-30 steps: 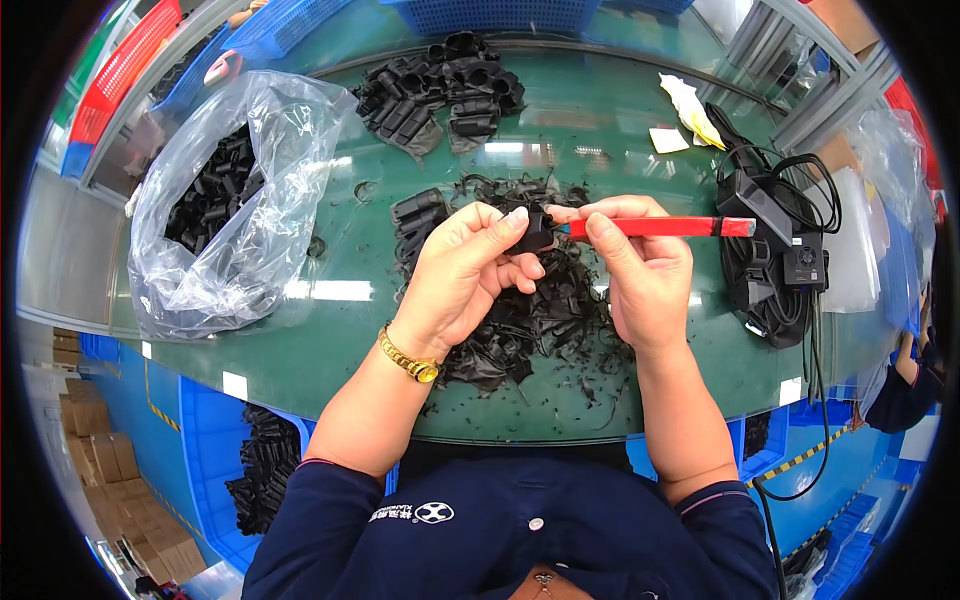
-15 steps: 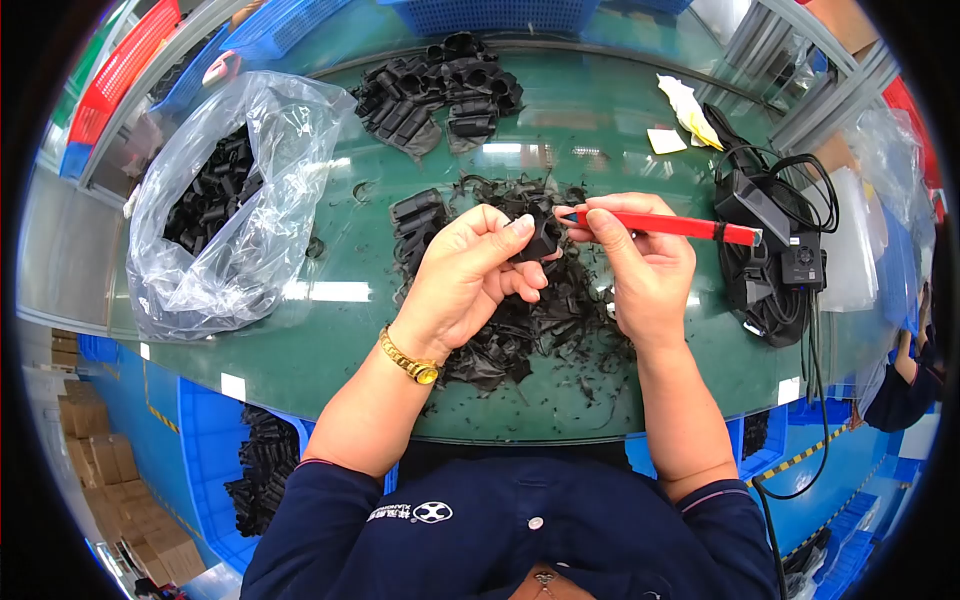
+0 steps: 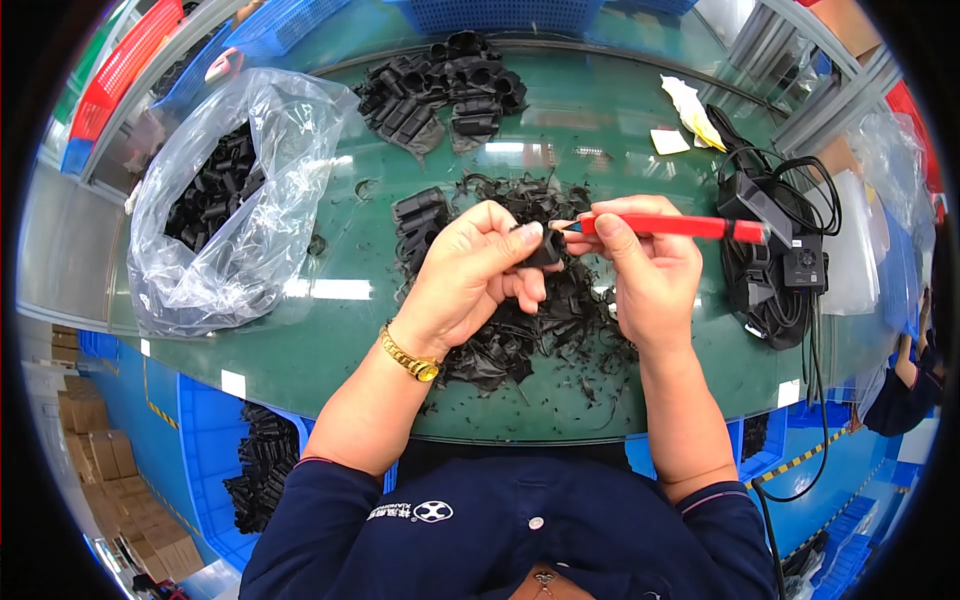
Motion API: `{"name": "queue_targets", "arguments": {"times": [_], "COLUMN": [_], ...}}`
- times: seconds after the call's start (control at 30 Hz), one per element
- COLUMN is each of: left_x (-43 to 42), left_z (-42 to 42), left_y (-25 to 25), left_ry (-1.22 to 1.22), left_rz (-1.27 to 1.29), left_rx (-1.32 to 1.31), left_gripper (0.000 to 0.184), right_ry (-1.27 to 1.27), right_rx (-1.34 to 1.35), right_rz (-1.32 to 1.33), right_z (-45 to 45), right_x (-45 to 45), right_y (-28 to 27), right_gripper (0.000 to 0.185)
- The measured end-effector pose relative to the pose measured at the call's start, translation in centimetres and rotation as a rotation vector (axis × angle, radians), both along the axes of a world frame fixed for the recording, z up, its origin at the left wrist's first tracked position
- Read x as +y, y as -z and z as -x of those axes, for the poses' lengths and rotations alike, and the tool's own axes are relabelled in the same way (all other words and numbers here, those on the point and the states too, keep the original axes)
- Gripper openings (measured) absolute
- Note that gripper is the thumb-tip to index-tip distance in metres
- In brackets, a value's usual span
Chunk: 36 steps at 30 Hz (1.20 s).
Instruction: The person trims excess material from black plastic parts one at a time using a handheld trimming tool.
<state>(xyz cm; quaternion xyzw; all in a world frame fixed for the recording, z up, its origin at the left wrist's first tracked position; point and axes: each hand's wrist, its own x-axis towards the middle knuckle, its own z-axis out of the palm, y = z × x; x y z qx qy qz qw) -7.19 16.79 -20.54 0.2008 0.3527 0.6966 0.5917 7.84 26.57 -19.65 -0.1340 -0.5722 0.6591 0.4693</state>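
My left hand (image 3: 480, 258) pinches a small black molded rubber part (image 3: 545, 250) between thumb and fingers, above the middle of the bench. In my right hand (image 3: 652, 270) is a slim red-handled knife (image 3: 690, 227), its narrow tip pointing left at the part's upper right edge. Whether the tip touches the part I cannot tell for sure. Beneath both hands lies a heap of black scraps and trimmings (image 3: 500, 355). Left of the heap, partly covered by my left hand, is a sheet of joined black parts (image 3: 420, 220).
A clear plastic bag (image 3: 300, 190) of black parts stands at left. More black molded sheets (image 3: 440, 95) lie at the back. To the right are a black device with cables (image 3: 765, 210) and a yellow-white cloth (image 3: 690, 108). A blue crate (image 3: 205, 450) sits below the bench's front edge.
The knife has swung slightly, its tip now a little lower and nearer the black part. My left hand has turned the part slightly; the rest looks the same.
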Motion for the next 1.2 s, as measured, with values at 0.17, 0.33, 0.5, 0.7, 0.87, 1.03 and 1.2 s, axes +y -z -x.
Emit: {"name": "queue_targets", "arguments": {"times": [0.17, 0.33, 0.5, 0.7, 0.87, 1.03, 1.2], "left_x": [0.0, -0.2, -0.2, -0.2, -0.3, -0.3, -0.1], "left_z": [0.0, 0.7, 0.8, 0.3, 0.4, 0.4, 0.3], "left_y": [0.1, 0.5, 0.6, 0.2, 0.2, 0.3, 0.1], "left_ry": [0.142, 0.183, 0.211, 0.164, 0.223, 0.202, 0.196], "left_rz": [-0.035, 0.016, 0.035, 0.066, 0.049, 0.066, 0.058], "left_rx": [-0.129, -0.395, -0.410, -0.221, -0.238, -0.321, -0.252], "left_gripper": [0.015, 0.014, 0.013, 0.013, 0.013, 0.013, 0.013], "right_ry": [-0.087, -0.126, -0.130, 0.060, -0.015, -0.087, -0.148], "right_rx": [0.011, 0.077, 0.089, -0.195, 0.063, 0.096, 0.060], "right_rz": [0.186, 0.118, -0.210, -0.470, 0.048, -0.025, -0.282], "right_z": [-0.2, -0.2, -0.1, -0.7, -0.3, -0.5, -0.3], "right_x": [0.4, 0.3, 0.4, 0.1, 0.9, 0.7, 0.5], "right_y": [-0.2, -0.2, -0.1, -0.2, 0.1, -0.2, -0.2], "right_gripper": [0.012, 0.011, 0.010, 0.010, 0.014, 0.010, 0.008]}}
